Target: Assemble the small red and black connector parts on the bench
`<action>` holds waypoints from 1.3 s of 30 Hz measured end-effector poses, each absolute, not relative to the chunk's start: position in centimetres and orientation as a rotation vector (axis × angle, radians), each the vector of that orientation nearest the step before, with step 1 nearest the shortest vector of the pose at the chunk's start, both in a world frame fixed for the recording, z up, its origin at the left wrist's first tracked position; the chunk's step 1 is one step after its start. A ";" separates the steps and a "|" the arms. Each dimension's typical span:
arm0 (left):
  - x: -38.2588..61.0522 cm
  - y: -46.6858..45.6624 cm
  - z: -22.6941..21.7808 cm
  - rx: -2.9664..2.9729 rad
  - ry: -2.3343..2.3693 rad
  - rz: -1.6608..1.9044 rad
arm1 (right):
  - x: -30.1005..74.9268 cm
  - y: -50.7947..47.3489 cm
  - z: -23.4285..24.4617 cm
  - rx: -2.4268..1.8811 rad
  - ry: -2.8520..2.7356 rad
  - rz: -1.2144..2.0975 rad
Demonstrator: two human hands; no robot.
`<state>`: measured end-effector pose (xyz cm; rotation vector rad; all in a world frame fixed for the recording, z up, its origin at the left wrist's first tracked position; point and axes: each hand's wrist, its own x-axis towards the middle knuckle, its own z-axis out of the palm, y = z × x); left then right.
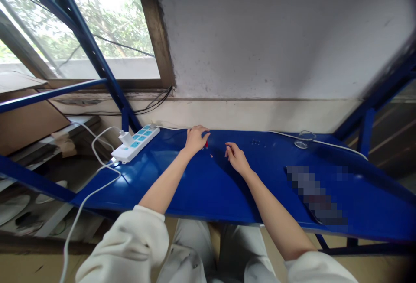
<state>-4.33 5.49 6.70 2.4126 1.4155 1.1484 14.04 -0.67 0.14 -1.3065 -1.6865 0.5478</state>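
My left hand (195,139) is over the far middle of the blue tabletop (208,183). Its thumb and fingers look apart. Just below the thumb is a small red piece (206,144), partly hidden by the hand; whether they touch is unclear. A tiny copper-coloured bit (211,156) lies on the surface between my hands. To the right, my right hand (236,156) hovers with loosely curled fingers, the thumb apart from them, and nothing visible in it.
A white power strip (138,144) with a plugged-in charger and cables stands at the left. Small clear pieces (255,142) lie right of centre. Beyond them is a clear round item (301,143) by a white cable. A pixelated dark slab (315,196) lies near the right front.
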 end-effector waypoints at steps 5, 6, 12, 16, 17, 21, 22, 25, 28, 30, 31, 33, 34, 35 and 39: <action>-3.1 1.6 5.2 2.046 1.212 1.594 | 14.1 -0.7 0.2 -1.349 -1.701 0.498; -2.9 1.0 4.6 2.006 1.206 1.587 | 14.1 -0.7 0.2 -1.362 -1.701 0.484; -2.2 -0.3 1.1 2.064 1.220 1.360 | 14.3 -0.4 -0.3 -1.422 -1.693 0.407; -2.2 -0.1 0.6 2.094 1.263 1.318 | 14.3 -0.2 -0.9 -1.439 -1.695 0.389; -2.2 -0.1 0.6 2.087 1.272 1.318 | 14.4 -0.1 -1.0 -1.442 -1.693 0.386; -2.4 0.0 0.6 2.072 1.287 1.326 | 14.4 0.0 -1.3 -1.444 -1.695 0.383; -2.5 0.0 0.6 2.072 1.286 1.326 | 14.5 0.0 -1.3 -1.444 -1.696 0.385; -2.5 0.0 0.5 2.068 1.283 1.329 | 14.5 0.1 -1.3 -1.441 -1.694 0.397; -2.5 0.1 0.5 2.062 1.285 1.330 | 14.5 0.1 -1.4 -1.439 -1.690 0.407; -2.5 0.1 0.5 2.060 1.288 1.327 | 14.5 0.2 -1.4 -1.439 -1.688 0.417; -2.5 0.1 0.5 2.060 1.290 1.324 | 14.5 0.2 -1.4 -1.437 -1.688 0.422; -2.5 0.1 0.5 2.058 1.295 1.317 | 14.5 0.2 -1.5 -1.433 -1.692 0.421; -2.5 0.1 0.5 2.058 1.296 1.315 | 14.5 0.2 -1.5 -1.431 -1.693 0.415; -2.5 0.1 0.6 2.059 1.296 1.312 | 14.5 0.2 -1.5 -1.430 -1.695 0.409; -2.5 0.0 0.6 2.071 1.297 1.300 | 14.5 0.1 -1.5 -1.433 -1.699 0.410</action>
